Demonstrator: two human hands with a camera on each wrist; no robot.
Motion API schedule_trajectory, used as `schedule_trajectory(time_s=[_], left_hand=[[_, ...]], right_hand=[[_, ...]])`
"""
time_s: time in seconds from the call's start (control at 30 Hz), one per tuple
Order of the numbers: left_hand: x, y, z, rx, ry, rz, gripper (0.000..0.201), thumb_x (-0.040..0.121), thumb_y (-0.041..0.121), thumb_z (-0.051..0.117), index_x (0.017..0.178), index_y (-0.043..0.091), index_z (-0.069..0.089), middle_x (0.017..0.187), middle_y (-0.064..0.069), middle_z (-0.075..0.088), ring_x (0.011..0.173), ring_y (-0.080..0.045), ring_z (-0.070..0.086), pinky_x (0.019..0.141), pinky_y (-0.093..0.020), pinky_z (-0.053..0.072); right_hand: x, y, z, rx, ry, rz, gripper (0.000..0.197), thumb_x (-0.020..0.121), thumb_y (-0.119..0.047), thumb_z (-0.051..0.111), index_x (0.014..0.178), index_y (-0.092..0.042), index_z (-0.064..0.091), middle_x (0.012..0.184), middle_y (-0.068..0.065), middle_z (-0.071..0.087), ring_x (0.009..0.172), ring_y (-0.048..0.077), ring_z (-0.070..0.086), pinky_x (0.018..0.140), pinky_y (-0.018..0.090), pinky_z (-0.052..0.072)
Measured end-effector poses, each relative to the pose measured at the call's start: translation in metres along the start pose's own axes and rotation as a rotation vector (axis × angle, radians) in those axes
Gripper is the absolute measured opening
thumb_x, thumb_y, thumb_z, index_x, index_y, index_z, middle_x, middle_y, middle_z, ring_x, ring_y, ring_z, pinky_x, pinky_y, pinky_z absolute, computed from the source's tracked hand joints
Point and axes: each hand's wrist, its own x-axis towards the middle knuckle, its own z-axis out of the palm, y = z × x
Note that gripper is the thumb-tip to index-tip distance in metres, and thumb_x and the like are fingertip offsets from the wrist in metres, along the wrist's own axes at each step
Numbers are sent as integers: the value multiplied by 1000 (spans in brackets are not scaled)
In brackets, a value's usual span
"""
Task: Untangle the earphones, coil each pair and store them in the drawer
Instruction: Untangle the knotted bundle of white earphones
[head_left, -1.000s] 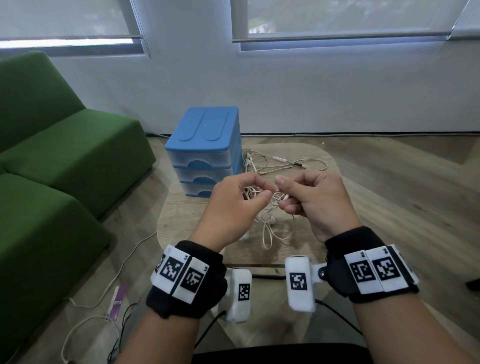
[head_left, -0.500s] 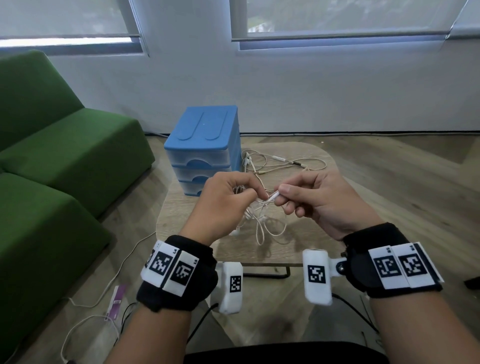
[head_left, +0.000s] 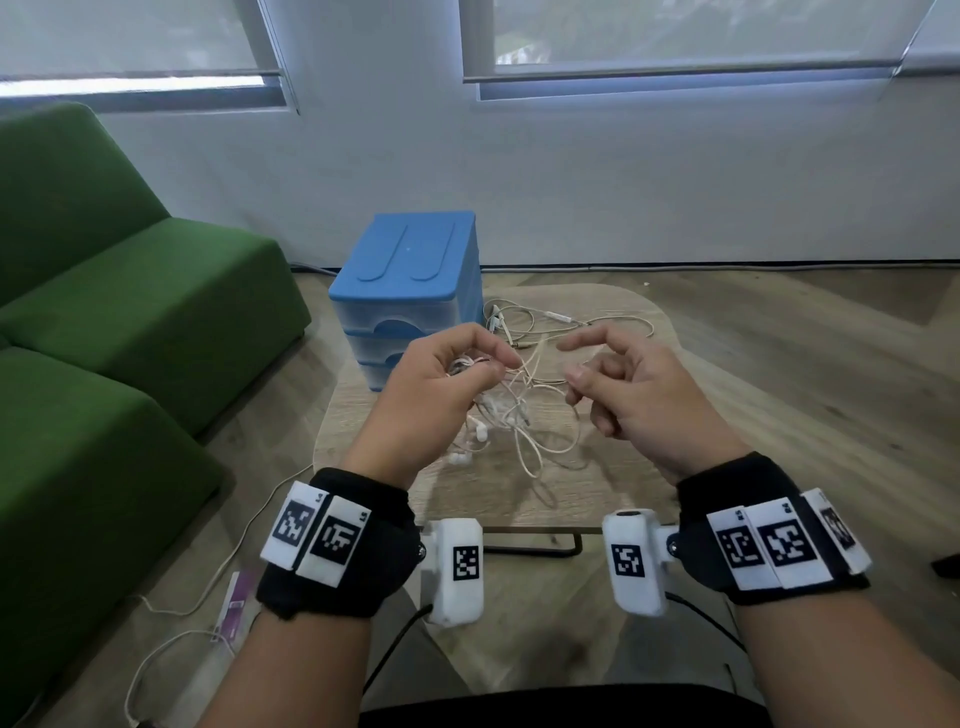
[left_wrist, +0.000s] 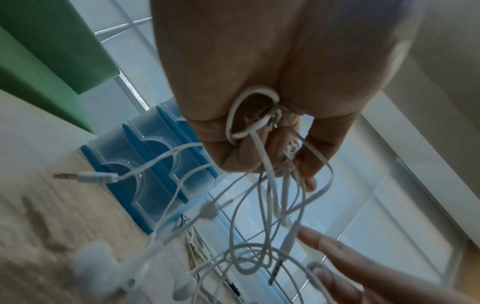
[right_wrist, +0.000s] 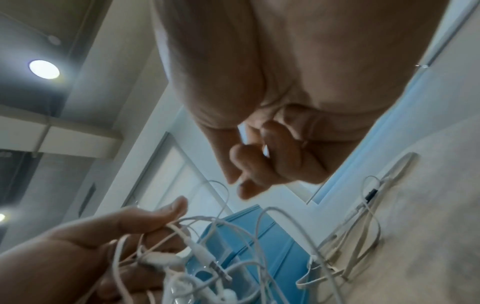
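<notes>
Nearest to the camera, wrists: both wrists wear a black band with white marker tags, and each carries a small white camera block.
Left hand: the left hand is raised over the table, with fingers curled around a bunch of white cable. The left wrist view shows the cable looped inside the closed fingers.
Tangled earphones: the tangled earphones hang from the left hand in several loops, and the lowest loops reach down toward the table top. A few white earbuds hang at the lower left side of the tangle. In the left wrist view a plug sticks out to the side on its cable.
Right hand: the right hand is just beside the tangle, fingers loosely bent and apart. It holds nothing; whether a fingertip touches a cable I cannot tell.
Table: the wooden table with rounded corners is under both hands.
Second earphones: a beige pair of earphones lies loose on the far part of the table, just beside the drawer unit.
Drawer unit: the blue drawer unit stands on the far left corner of the table, and its clear drawers look closed.
Sofa: a green sofa stands at the left.
Far side: a white wall with windows.
</notes>
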Motion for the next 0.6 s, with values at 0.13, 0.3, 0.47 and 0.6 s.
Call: schedule_trajectory(time_s=[0.13, 0.3, 0.47, 0.6], left_hand=[[-1, -1, 1, -119, -5, -27, 12, 97, 5, 66, 96, 16, 70, 72, 14, 58, 52, -4, 38, 50, -14, 34], [-1, 1, 2, -187, -48, -45, 16, 97, 5, 67, 109, 16, 64, 70, 12, 57, 50, -4, 39, 49, -14, 34], [-4, 1, -1, -283, -67, -66, 27, 96, 3, 67, 116, 19, 60, 78, -3, 53, 56, -9, 39, 51, -20, 33], [-6, -2, -4, -378, -76, -91, 39, 84, 3, 65, 120, 18, 59, 88, -12, 55, 56, -13, 43, 51, -23, 35]], right_hand=[[-3, -13, 8, -60, 52, -205, 6, 91, -5, 73, 96, -9, 74, 75, 6, 61, 49, 4, 45, 49, 17, 37], [-2, -26, 19, -240, 19, -356, 26, 86, -15, 80, 109, -26, 75, 91, -1, 64, 59, 21, 51, 60, 31, 48], [3, -25, 20, -499, -18, -368, 3, 87, -24, 79, 87, -26, 77, 85, -10, 66, 65, 8, 56, 66, 24, 47], [2, -20, 17, -500, 42, -350, 11, 91, -21, 74, 81, -22, 71, 89, -10, 63, 66, 6, 54, 65, 14, 42]])
